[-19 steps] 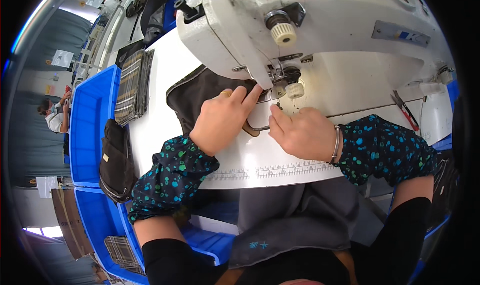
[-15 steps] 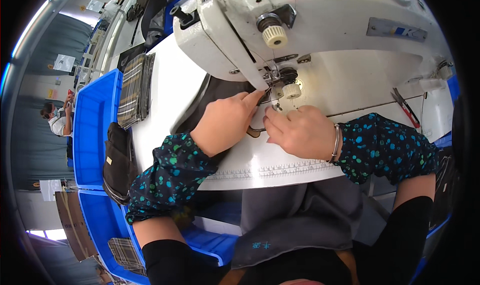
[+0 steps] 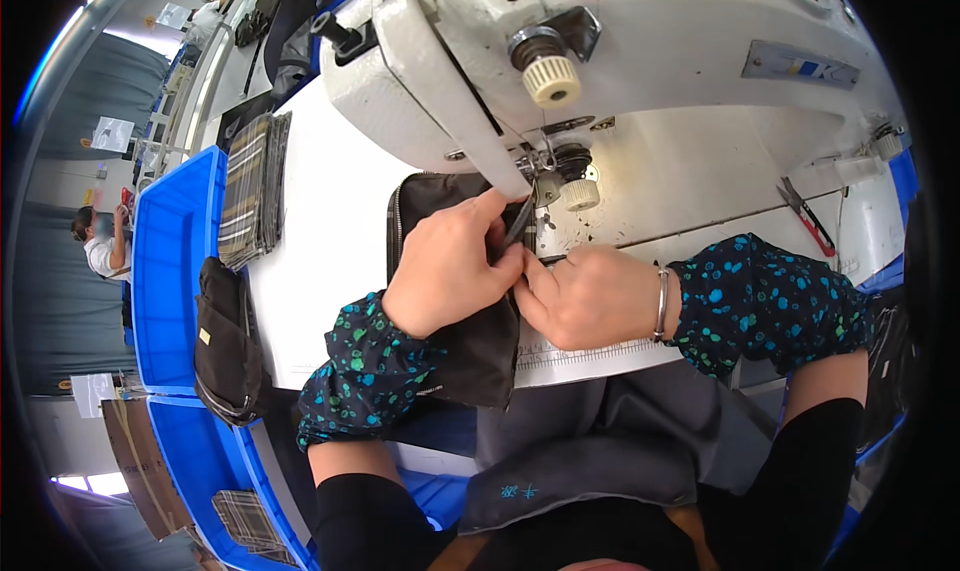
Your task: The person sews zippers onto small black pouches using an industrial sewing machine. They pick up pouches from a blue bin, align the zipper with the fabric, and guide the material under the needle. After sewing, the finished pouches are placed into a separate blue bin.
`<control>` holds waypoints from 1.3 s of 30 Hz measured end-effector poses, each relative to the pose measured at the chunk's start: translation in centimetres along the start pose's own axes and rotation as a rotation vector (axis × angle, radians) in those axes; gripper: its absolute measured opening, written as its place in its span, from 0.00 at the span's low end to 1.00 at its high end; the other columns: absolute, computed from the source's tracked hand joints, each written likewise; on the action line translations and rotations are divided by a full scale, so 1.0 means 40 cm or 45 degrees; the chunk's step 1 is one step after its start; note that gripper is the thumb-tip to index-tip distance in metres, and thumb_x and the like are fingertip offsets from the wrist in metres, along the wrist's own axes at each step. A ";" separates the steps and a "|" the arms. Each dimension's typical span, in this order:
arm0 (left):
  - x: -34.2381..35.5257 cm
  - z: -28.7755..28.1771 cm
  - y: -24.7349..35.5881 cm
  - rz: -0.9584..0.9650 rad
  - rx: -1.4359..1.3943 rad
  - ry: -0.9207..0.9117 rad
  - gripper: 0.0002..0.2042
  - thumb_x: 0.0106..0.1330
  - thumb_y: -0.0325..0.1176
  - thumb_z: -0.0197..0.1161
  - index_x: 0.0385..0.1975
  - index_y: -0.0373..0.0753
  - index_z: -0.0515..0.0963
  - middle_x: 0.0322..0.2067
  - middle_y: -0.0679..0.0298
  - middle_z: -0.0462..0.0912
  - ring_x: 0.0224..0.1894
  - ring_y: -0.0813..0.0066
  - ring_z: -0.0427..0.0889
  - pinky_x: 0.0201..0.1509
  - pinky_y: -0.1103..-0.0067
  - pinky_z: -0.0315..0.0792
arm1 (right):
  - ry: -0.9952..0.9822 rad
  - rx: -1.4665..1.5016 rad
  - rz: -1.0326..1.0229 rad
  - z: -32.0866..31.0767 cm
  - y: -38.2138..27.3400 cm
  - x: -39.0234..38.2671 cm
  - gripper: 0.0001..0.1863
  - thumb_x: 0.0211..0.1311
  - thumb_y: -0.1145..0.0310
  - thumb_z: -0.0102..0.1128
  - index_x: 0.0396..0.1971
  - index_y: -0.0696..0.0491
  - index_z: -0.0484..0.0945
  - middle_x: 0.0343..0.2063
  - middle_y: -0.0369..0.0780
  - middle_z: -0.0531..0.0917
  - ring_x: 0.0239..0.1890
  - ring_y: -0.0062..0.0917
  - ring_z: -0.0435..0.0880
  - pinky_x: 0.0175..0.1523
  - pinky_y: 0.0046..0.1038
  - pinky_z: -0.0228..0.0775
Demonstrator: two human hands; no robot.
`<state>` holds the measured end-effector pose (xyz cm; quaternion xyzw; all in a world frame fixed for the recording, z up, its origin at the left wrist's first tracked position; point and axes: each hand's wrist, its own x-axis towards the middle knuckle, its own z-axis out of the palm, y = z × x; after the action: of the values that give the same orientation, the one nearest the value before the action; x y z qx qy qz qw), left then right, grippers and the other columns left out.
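Note:
A dark brown fabric piece (image 3: 475,356) with a zipper along its left edge lies under and in front of the needle area (image 3: 543,171) of a white sewing machine (image 3: 660,51). My left hand (image 3: 450,266) rests over it, thumb and fingers pinching a raised dark strip at its right edge. Close beside, my right hand (image 3: 595,296) has its fingers curled and pressed together at the same edge, just below the presser foot. The fingertips of both hands nearly touch. What lies under my left palm is hidden.
Red-and-black scissors (image 3: 808,216) lie on the right of the machine bed. At left are a stack of plaid fabric pieces (image 3: 252,191), a dark pouch (image 3: 225,346) and blue bins (image 3: 180,281), one holding plaid pieces. A printed ruler (image 3: 560,359) runs along the table's front edge. A person (image 3: 100,246) is far left.
The fabric piece has turned and come toward me, now hanging over the table's front edge. My left hand has shifted its grip to the fabric's right edge; my right hand moved slightly down.

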<state>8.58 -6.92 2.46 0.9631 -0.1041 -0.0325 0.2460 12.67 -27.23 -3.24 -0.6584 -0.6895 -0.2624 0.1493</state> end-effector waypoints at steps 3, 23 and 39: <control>0.009 -0.013 0.007 -0.054 0.216 0.092 0.21 0.55 0.26 0.64 0.51 0.42 0.84 0.28 0.58 0.81 0.29 0.56 0.84 0.33 0.64 0.78 | 0.070 -0.030 -0.058 0.012 0.013 0.000 0.18 0.46 0.65 0.63 0.33 0.64 0.85 0.24 0.51 0.84 0.19 0.28 0.84 0.19 0.25 0.73; -0.003 0.040 0.079 0.014 0.531 0.143 0.16 0.54 0.30 0.64 0.45 0.41 0.86 0.33 0.61 0.80 0.27 0.56 0.84 0.30 0.64 0.78 | -0.144 -0.157 0.045 -0.062 -0.056 -0.024 0.16 0.41 0.64 0.62 0.25 0.63 0.86 0.33 0.62 0.87 0.23 0.29 0.84 0.19 0.23 0.64; -0.016 -0.012 0.064 0.077 0.203 -0.048 0.23 0.56 0.34 0.66 0.53 0.34 0.83 0.33 0.57 0.83 0.31 0.53 0.86 0.35 0.64 0.80 | -0.214 -0.193 0.137 -0.052 -0.055 -0.017 0.17 0.52 0.67 0.62 0.32 0.68 0.85 0.37 0.68 0.86 0.17 0.26 0.80 0.20 0.25 0.67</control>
<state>7.54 -8.75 4.13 0.9752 -0.1401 -0.0348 0.1675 10.29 -28.93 -2.27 -0.7236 -0.6414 -0.2492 0.0545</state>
